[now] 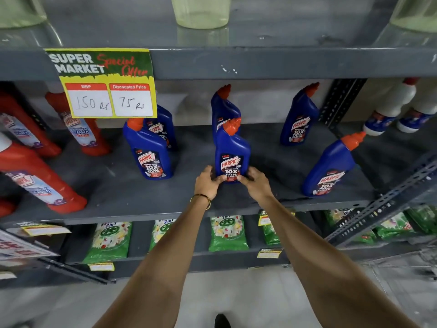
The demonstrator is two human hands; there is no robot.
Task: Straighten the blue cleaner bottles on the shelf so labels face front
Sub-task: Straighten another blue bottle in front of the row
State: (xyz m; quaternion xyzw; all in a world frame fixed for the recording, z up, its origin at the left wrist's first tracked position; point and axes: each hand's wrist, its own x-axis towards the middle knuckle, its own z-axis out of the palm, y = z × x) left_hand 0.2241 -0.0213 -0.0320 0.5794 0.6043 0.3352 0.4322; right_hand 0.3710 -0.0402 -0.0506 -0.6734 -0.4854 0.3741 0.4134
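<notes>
Several blue cleaner bottles with orange caps stand on the grey middle shelf (113, 197). The front centre bottle (232, 152) is upright with its label facing me. My left hand (208, 183) and my right hand (256, 183) grip its base from either side. A second bottle (224, 107) stands right behind it, mostly hidden. At the left, a front bottle (151, 155) shows its label, with another (165, 129) behind it. A rear right bottle (299, 117) and a front right bottle (329, 169) also show their labels; the front right one leans.
Red cleaner bottles (42, 181) stand at the shelf's left; white bottles (387, 110) are at the far right. A yellow price sign (106, 84) hangs from the upper shelf edge. Green packets (228, 233) fill the lower shelf. A slotted metal upright (383, 214) crosses at right.
</notes>
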